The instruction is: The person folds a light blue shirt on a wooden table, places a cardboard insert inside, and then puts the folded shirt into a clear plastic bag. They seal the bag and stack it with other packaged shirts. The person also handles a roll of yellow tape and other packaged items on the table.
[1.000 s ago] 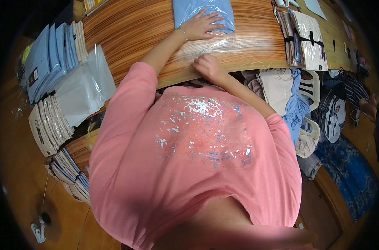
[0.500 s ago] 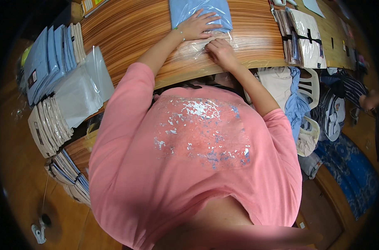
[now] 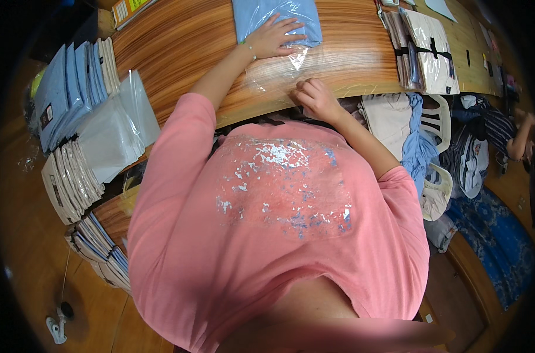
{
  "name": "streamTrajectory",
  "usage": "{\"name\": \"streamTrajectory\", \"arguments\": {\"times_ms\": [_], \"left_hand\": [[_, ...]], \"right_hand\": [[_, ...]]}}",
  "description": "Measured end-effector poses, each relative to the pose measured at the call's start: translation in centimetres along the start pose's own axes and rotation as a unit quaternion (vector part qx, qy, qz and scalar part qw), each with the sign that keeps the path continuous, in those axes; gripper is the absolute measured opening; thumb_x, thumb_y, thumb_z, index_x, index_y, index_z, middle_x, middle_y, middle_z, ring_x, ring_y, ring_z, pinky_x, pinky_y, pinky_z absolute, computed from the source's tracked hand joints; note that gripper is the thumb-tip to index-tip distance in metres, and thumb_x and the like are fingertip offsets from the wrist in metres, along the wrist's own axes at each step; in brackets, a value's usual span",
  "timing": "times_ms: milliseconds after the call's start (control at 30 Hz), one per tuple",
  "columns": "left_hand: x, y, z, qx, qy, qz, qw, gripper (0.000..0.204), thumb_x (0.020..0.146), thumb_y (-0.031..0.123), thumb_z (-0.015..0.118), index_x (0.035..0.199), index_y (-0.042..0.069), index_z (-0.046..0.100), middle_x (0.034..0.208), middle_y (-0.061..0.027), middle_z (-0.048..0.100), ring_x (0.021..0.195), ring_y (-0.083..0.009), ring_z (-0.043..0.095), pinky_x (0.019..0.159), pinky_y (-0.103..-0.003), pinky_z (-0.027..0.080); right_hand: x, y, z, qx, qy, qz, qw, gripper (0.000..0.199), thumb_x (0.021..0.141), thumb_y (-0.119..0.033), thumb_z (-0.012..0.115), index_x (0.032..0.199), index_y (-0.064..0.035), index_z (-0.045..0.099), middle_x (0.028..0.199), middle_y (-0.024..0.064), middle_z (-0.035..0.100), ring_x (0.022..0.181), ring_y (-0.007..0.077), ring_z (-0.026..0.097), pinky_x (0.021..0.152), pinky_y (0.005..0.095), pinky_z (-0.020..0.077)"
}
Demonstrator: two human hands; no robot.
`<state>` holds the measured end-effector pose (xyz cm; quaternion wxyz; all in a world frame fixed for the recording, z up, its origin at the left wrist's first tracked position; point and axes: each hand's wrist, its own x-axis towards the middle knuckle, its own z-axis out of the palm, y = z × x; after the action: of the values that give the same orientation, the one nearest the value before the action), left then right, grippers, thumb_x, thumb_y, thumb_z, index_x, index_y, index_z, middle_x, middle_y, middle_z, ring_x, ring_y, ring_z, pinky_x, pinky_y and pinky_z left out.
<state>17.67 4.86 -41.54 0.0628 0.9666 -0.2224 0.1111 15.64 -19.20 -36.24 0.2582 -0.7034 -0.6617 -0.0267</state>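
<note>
Head view shows us the left hand (image 3: 272, 39) flat with fingers spread, pressing from above rather than gripping, on a folded blue garment (image 3: 288, 8) inside a clear plastic bag (image 3: 312, 57). The right hand (image 3: 319, 100) is loosely curled beside the table's near edge; we cannot tell whether its fingers pinch any film. The bagged garment lies on the wood-grain table (image 3: 179, 50), its clear end toward us. If the left palm presses unevenly, we judge the cloth could crease; if the right fingers tug the thin film, it could wrinkle or tear. Glossy plastic might also let the package slide. Farther right, a strapped garment bundle (image 3: 435, 56) stands well apart; at left, loose clear sleeves (image 3: 105, 129), apparently slick, could slip off their pile.
</note>
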Motion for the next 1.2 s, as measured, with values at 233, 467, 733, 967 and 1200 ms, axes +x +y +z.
{"name": "streamTrajectory", "arguments": {"times_ms": [233, 467, 733, 967, 1200], "left_hand": [[-0.1, 0.1, -0.2, 0.002, 0.000, 0.002, 1.000, 0.051, 0.083, 0.044, 0.050, 0.132, 0.031, 0.039, 0.142, 0.0009, 0.029, 0.132, -0.0185, 0.024, 0.107, -0.050, 0.016], [0.0, 0.0, -0.1, 0.006, -0.001, -0.001, 1.000, 0.048, 0.085, 0.047, 0.047, 0.130, 0.031, 0.042, 0.142, 0.0015, 0.029, 0.131, -0.0191, 0.025, 0.107, -0.051, 0.015], [0.0, 0.0, -0.1, -0.012, 0.009, 0.001, 1.000, 0.047, 0.084, 0.045, 0.049, 0.129, 0.030, 0.044, 0.141, 0.0009, 0.030, 0.131, -0.0198, 0.025, 0.107, -0.051, 0.014], [0.2, 0.1, -0.4, -0.016, -0.004, 0.001, 1.000, 0.047, 0.084, 0.043, 0.050, 0.129, 0.030, 0.043, 0.141, 0.0006, 0.031, 0.131, -0.0198, 0.025, 0.107, -0.052, 0.014], [0.2, 0.1, -0.4, -0.024, -0.005, 0.004, 1.000, 0.047, 0.084, 0.042, 0.049, 0.129, 0.030, 0.043, 0.142, 0.0017, 0.029, 0.132, -0.0193, 0.024, 0.107, -0.052, 0.014]], "right_hand": [[0.7, 3.8, -0.9, -0.120, -0.027, 0.119, 0.985, 0.024, 0.072, -0.012, 0.060, 0.096, -0.0102, 0.058, 0.095, 0.0048, 0.055, 0.089, 0.0223, 0.050, 0.080, 0.0384, 0.0356], [0.8, 4.5, -2.1, -0.080, -0.064, 0.099, 0.990, 0.013, 0.070, -0.012, 0.060, 0.081, -0.0083, 0.055, 0.083, 0.0035, 0.055, 0.086, 0.0207, 0.051, 0.076, 0.0356, 0.0365], [0.2, 3.1, -3.5, -0.124, -0.040, 0.062, 0.989, 0.018, 0.068, -0.010, 0.058, 0.085, -0.0084, 0.052, 0.083, 0.0034, 0.053, 0.088, 0.0199, 0.051, 0.084, 0.0355, 0.0371], [-0.5, 2.6, -3.1, -0.137, -0.028, 0.047, 0.989, 0.019, 0.070, -0.013, 0.055, 0.088, -0.0093, 0.053, 0.082, 0.0034, 0.051, 0.088, 0.0192, 0.052, 0.088, 0.0381, 0.0375], [-0.3, 1.6, -2.8, -0.137, -0.016, 0.088, 0.986, 0.020, 0.068, -0.012, 0.055, 0.089, -0.0111, 0.054, 0.080, 0.0024, 0.051, 0.079, 0.0192, 0.051, 0.071, 0.0337, 0.0382]]}}
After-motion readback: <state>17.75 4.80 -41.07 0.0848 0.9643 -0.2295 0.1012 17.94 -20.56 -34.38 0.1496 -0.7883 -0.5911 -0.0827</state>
